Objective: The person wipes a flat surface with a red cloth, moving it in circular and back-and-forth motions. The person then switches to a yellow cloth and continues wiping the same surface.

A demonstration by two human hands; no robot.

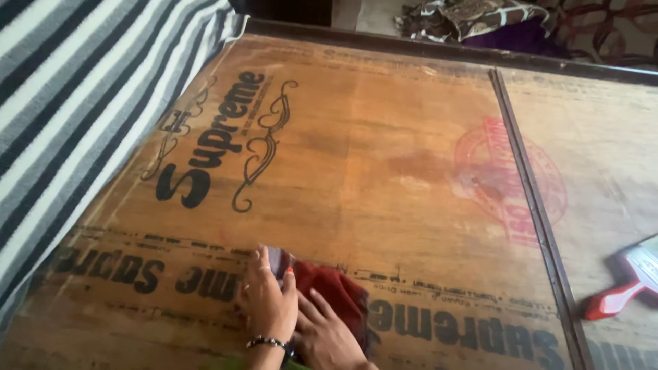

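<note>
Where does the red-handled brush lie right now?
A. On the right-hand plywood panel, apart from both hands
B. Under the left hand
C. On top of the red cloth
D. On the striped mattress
A: the red-handled brush lies on the right plywood panel past the dark divider strip, while both hands press the red cloth on the left panel.

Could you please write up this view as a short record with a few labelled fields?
surface: bare plywood board with printed markings, split by a dark strip
left hand: flat on a dark red cloth, beaded bracelet on the wrist
right hand: pressed on the same cloth
left side: striped black, grey and white fabric
right edge: brush with red handle, lying untouched
far edge: crumpled patterned fabric
</note>
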